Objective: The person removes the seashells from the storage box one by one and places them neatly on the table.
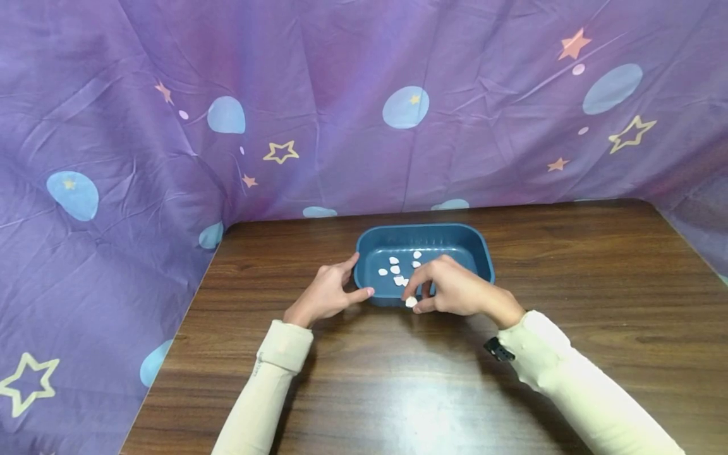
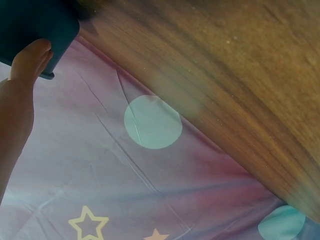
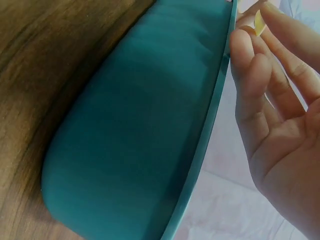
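Observation:
A blue plastic basin [image 1: 372,295] stands on the wooden table, with several small white pieces [image 1: 395,270] scattered over its floor. My left hand [image 1: 327,292] rests against the basin's left end, thumb at the front corner and fingers along the side, all fairly straight. Over the front rim, my right hand [image 1: 457,289] pinches one small white piece [image 1: 411,303] between thumb and fingertips. In the right wrist view that held piece [image 3: 259,23] looks thin and yellowish, level with the basin's rim. The right hand hides part of the basin's inside.
The brown table [image 1: 364,379] extends around the basin on all sides. A purple cloth [image 1: 341,76] with stars and blue spots hangs behind the table's back edge and down its left side. A black band [image 1: 499,349] shows at the right sleeve's cuff.

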Action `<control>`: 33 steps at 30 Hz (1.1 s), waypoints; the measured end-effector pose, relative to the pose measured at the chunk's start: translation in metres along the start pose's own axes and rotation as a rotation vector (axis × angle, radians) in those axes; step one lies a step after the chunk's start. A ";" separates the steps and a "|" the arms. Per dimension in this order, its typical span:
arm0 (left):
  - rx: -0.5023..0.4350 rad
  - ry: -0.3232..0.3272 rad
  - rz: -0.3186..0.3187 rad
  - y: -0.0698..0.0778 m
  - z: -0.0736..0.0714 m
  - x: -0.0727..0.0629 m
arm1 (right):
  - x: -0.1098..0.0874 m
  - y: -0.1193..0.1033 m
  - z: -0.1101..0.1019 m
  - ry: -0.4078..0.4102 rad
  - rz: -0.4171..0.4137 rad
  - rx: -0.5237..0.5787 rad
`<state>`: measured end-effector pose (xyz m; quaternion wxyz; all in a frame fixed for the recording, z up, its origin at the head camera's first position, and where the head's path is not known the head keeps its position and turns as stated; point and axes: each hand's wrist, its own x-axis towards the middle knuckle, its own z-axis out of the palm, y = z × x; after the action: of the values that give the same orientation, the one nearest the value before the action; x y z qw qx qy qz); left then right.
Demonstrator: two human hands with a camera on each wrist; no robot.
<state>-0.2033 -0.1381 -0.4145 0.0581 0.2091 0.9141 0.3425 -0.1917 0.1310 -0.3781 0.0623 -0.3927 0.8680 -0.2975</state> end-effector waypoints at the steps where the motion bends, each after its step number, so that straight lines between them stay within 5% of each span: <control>1: -0.002 0.000 -0.002 0.000 0.000 0.000 | 0.000 -0.001 0.000 0.000 -0.003 0.002; 33: -0.006 0.007 -0.009 0.000 0.000 0.000 | 0.002 -0.018 0.020 -0.063 -0.031 0.030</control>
<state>-0.2035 -0.1388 -0.4145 0.0572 0.2037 0.9141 0.3459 -0.1742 0.1110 -0.3838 0.0908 -0.4140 0.8549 -0.2990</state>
